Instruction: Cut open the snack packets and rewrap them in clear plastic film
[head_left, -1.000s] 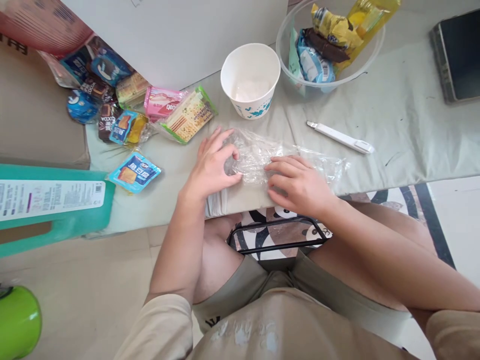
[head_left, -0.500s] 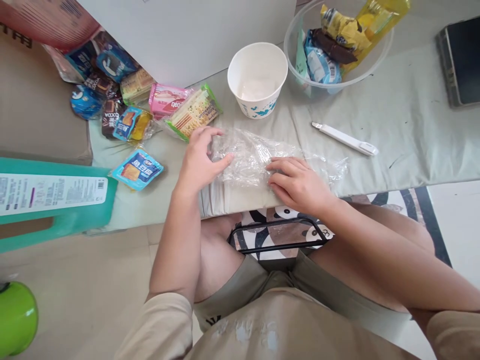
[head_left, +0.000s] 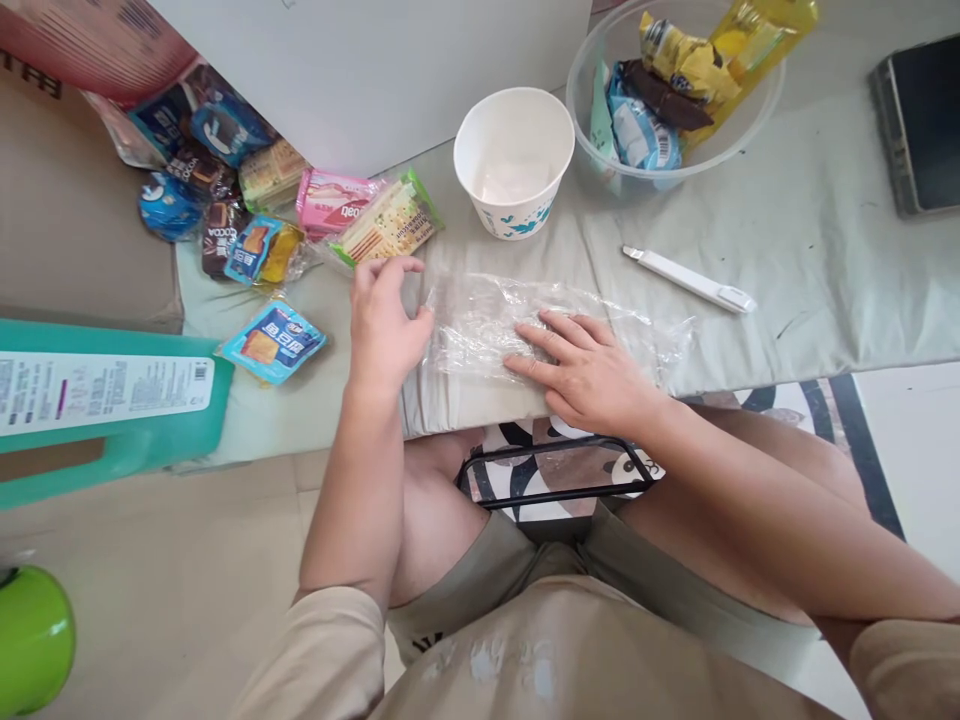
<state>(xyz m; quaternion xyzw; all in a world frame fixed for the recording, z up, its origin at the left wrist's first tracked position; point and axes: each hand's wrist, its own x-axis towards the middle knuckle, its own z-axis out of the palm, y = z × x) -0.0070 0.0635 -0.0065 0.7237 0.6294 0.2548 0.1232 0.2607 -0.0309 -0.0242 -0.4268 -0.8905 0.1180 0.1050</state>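
A clear, crinkled plastic bag (head_left: 480,320) lies flat on the grey-green cloth (head_left: 787,260) near the table's front edge. My right hand (head_left: 581,365) lies on top of it with fingers stretched out, pressing it down. My left hand (head_left: 386,320) rests at the bag's left end, fingers curved and apart, touching its edge. Neither hand holds anything.
A white paper cup (head_left: 514,160) stands behind the bag. A clear bowl (head_left: 675,90) of snack packets is at the back right, a white utility knife (head_left: 690,280) beside it. Several snack packets (head_left: 277,225) lie at the left. A teal box (head_left: 105,395) is at far left.
My left hand slid left off the bag's top to its left edge. My right hand's fingers spread flat over the bag, which now lies smoother.
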